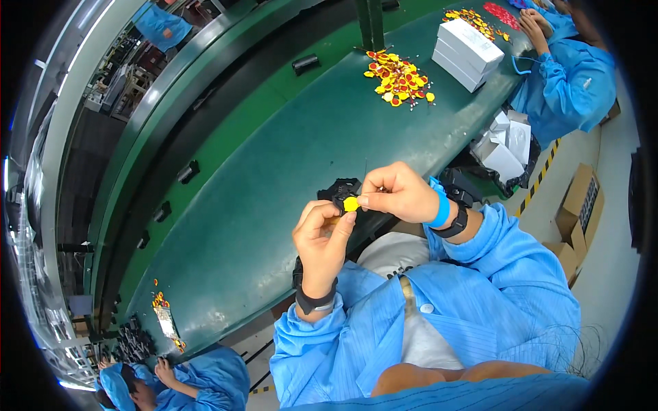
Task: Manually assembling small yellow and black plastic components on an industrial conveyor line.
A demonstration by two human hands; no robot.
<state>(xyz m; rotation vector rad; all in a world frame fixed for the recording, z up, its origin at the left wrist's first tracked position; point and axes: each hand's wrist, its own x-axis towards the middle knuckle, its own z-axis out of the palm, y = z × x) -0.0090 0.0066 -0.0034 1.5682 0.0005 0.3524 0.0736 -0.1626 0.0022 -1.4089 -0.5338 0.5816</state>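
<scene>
Close in front of me, above the table's near edge, my left hand is closed on a small black plastic part with an irregular outline. A small yellow disc-like piece sits against that part, just over my left thumb tip. From the right, my right hand pinches the edge of the yellow piece between thumb and forefinger. Its wrist wears a blue band and a black strap. My fingers partly cover the black part, and finer details of it are too small to tell.
On the green table lies a pile of yellow and red pieces, beside white boxes. A conveyor carrying black parts runs along the far side. Co-workers in blue sit at both ends. A bag-lined bin stands right.
</scene>
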